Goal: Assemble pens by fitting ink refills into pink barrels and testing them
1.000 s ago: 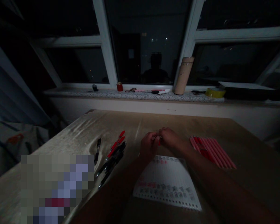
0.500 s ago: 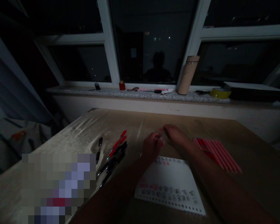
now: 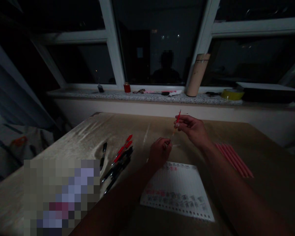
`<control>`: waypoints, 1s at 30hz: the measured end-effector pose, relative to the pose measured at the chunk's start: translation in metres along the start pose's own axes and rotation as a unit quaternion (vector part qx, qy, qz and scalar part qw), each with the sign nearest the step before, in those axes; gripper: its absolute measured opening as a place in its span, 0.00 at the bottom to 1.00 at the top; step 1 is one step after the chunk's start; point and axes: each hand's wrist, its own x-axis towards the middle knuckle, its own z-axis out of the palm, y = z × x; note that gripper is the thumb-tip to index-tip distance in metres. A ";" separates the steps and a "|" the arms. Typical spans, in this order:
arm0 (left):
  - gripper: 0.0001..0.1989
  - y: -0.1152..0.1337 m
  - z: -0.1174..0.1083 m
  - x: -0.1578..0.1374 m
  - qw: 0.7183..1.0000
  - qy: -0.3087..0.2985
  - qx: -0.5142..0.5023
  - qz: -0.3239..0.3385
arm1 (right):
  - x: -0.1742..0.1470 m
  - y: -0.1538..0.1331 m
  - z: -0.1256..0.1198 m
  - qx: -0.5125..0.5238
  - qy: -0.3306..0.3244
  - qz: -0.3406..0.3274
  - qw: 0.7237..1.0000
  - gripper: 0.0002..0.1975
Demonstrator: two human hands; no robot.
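My right hand (image 3: 194, 127) is raised over the far part of the table, its fingertips pinching the red part of a slim pen (image 3: 179, 117). From it a thin pale shaft runs down to my left hand (image 3: 160, 150), whose closed fingers grip the lower end. I cannot tell whether the pen is whole or pulled apart. Just below my left hand lies a lined sheet of paper (image 3: 179, 186) with punched holes and rows of red and black writing. Left of my left hand are red pens (image 3: 123, 150) and several black pens (image 3: 118, 168).
Several pink pencil-like sticks (image 3: 234, 160) lie by my right forearm. A lone black pen (image 3: 103, 155) rests farther left on the table (image 3: 83, 137). On the windowsill stand a tan cylinder (image 3: 198, 75), a red jar (image 3: 127, 87) and a yellow tape roll (image 3: 232, 94).
My right hand has risen and moved slightly right, bringing the red pen part up into view. My left hand has stayed nearly in place. My right forearm now hides the red items beside the pink sticks.
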 end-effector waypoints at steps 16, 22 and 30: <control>0.10 0.005 -0.003 0.001 1.000 0.009 -0.012 -0.012 | -0.007 0.006 0.000 -0.124 -0.167 0.019 0.978 0.10; 0.11 0.008 -0.003 0.001 0.999 0.002 -0.024 -0.029 | -0.006 0.008 -0.007 -0.213 -0.201 0.008 0.956 0.11; 0.10 0.005 -0.002 0.001 1.000 0.004 -0.017 -0.020 | -0.006 0.010 -0.009 -0.230 -0.196 0.007 0.953 0.10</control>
